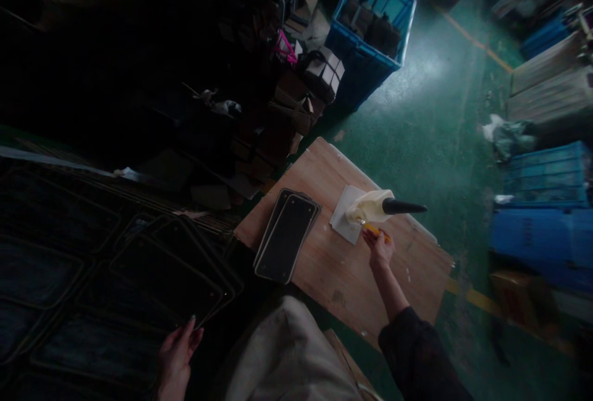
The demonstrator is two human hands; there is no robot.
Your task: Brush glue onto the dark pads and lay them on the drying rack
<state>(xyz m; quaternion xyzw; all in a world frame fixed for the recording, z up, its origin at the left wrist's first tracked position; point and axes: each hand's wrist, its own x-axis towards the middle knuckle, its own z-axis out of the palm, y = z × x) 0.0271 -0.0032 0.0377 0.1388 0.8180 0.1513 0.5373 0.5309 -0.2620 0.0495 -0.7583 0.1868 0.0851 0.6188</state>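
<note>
My right hand [378, 248] reaches over a wooden board [343, 265] and pinches a small orange-handled tool [376, 230]. Just beyond it lies a cream cloth-wrapped bottle with a black nozzle [384, 206] on a white sheet [345, 212]. My left hand [178, 351] is at the lower left, fingers stretched out against the edge of a dark flat panel with a pale rim [185, 277], one of several spread there. A short stack of similar dark panels [286, 235] rests on the board's left part.
A blue crate [370, 24] with dark pieces stands at the back on the green floor. Cardboard boxes and clutter [287, 110] pile up behind the board. More blue crates [542, 215] stand at the right. A pale cloth [287, 351] covers my lap.
</note>
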